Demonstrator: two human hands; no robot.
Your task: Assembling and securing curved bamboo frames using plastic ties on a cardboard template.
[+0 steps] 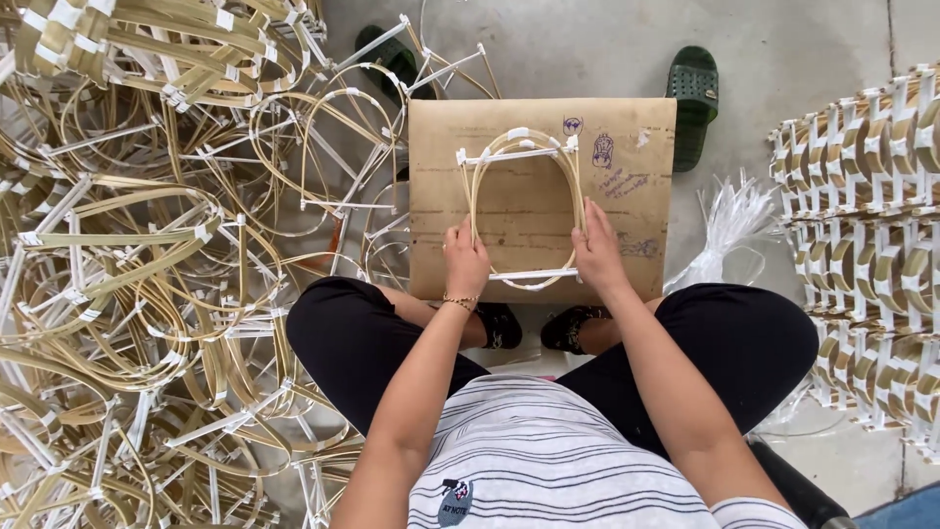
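Note:
An oval frame (524, 147) of pale bamboo strips, crossed by two white bars, lies flat on a brown cardboard-covered board (441, 167) in front of my knees. My left hand (465, 263) grips the frame's left side near its lower white bar. My right hand (595, 250) holds the frame's right side, fingers pointing up along the strip. I sit with legs in black trousers spread around the board.
A big tangled heap of similar bamboo frames (147, 255) fills the left. Neat stacked rows of frames (871, 216) stand at right. A bundle of white plastic ties (729, 225) lies right of the board. Two green sandals (693, 98) rest beyond it on concrete.

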